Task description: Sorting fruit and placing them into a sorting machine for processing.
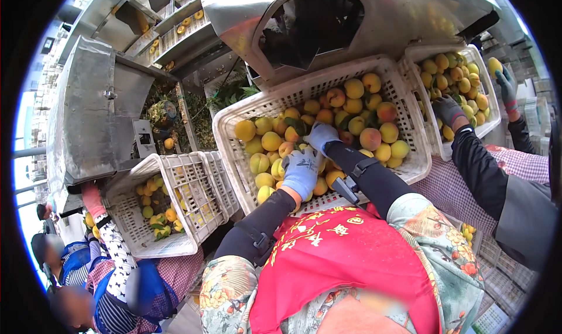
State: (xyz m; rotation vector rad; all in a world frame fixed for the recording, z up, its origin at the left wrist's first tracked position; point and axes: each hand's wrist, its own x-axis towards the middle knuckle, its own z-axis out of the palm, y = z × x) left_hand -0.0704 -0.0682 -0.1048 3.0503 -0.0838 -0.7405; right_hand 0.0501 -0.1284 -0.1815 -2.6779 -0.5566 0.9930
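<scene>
L hand (300, 173) & R hand (321, 137) of wearer, both in pale blue-grey gloves, reach into big white crate (269, 103) at ctr of frame; it holds heaped yellow-red fruit (370, 139) w/ a few green leaves btwn; fingers of both hands dip amid fruit, tips hidden, so can't tell if wide, narrow or round a piece; L glove is lower in frame, close by R glove; dark sleeves (374, 170) & red apron (351, 258) fill lower ctr, covering part of crate's near edge.

Upper R: another white crate (493, 103) w/ fruit, its near side partly behind co-worker's arm; that person's dark-gloved hand (448, 110) is on fruit, fingertips hard to see; their other hand (507, 87) holds one piece up; body cut by dark lens rim.

Lower L: tilted white crate (130, 226), fruit inside partly behind lattice wall; pink-gloved hand (92, 198) above it, partly hidden by metal housing (93, 106); upper ctr: metal chute (374, 18), its opening too dark to make out.
</scene>
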